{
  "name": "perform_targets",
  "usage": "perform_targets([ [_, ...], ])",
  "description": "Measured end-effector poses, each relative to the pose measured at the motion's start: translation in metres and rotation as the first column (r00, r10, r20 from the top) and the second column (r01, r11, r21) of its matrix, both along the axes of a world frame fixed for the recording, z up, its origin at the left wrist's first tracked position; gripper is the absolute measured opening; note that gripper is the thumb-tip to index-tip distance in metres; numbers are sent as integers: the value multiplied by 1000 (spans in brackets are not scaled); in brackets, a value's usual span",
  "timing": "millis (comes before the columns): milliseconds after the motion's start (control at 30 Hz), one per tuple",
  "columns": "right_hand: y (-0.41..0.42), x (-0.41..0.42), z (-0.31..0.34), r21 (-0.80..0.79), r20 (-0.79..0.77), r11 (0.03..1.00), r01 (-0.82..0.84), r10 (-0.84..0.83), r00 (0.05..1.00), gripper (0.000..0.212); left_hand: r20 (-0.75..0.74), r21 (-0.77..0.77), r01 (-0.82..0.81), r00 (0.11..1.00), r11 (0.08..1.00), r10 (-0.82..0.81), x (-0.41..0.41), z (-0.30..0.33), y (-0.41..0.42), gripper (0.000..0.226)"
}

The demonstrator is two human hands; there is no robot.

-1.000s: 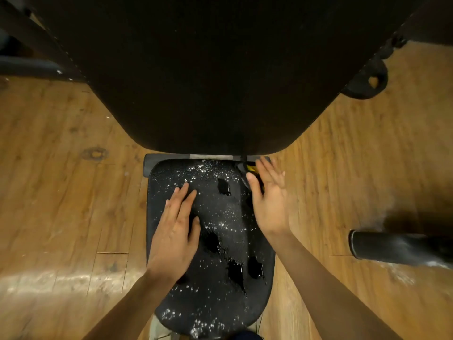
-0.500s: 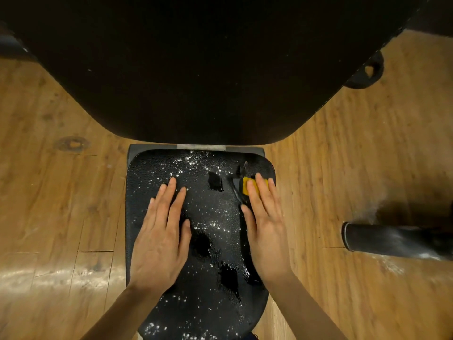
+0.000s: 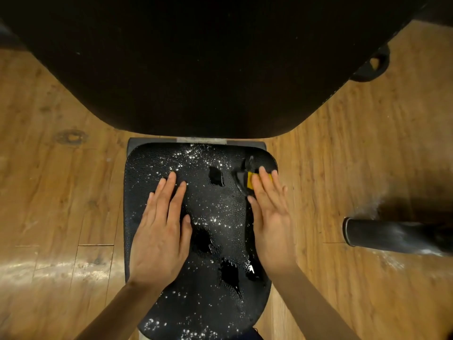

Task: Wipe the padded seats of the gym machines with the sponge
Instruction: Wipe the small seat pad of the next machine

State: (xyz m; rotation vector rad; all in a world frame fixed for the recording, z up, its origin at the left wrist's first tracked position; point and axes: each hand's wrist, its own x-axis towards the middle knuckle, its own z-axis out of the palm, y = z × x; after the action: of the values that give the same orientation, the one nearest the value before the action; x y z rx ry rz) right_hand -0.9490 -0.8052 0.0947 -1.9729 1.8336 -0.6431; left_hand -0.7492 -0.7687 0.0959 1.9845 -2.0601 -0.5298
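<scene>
A black padded seat (image 3: 215,204) lies below me, speckled with white dust and torn in a few dark holes. My left hand (image 3: 161,229) rests flat on its left half, fingers straight. My right hand (image 3: 272,214) lies along the seat's right edge with straight fingers, its fingertips pressing on a yellow sponge (image 3: 252,180) near the far right corner. Most of the sponge is hidden under the fingers. A flap of torn black cover stands up just left of the sponge.
A large dark backrest pad (image 3: 208,69) overhangs the far end of the seat. A black padded roller (image 3: 392,236) sticks in from the right. Wooden floor (image 3: 61,204) surrounds the seat, with white dust near the roller.
My right hand has slid a little toward me and now lies over the sponge at the seat's right edge. My left hand stays flat on the seat. The view has shifted slightly.
</scene>
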Motion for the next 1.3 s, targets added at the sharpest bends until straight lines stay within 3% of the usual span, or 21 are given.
perform_targets([
  [200,-91,24,-1,15,-13,991,134,-134,991,38,15,-18,-4,1000,1000,5,-1,-1,0,55],
  [400,-1,13,7,21,9,1000,14,-14,1000,43,20,-11,-8,1000,1000,8,-1,0,1,55],
  [633,-89,41,4,-34,4,997,69,-69,998,37,29,-4,-4,1000,1000,4,-1,0,0,56],
  [833,-3,25,6,-19,0,997,-68,68,998,43,23,2,-1,1000,1000,1,0,0,0,56],
  [1067,-93,60,6,-16,26,998,60,-59,998,32,18,-1,-3,1000,1000,3,0,0,-1,55],
  [1300,-13,43,7,-22,7,996,-89,90,996,36,-12,7,-5,1000,1000,5,1,0,0,56],
])
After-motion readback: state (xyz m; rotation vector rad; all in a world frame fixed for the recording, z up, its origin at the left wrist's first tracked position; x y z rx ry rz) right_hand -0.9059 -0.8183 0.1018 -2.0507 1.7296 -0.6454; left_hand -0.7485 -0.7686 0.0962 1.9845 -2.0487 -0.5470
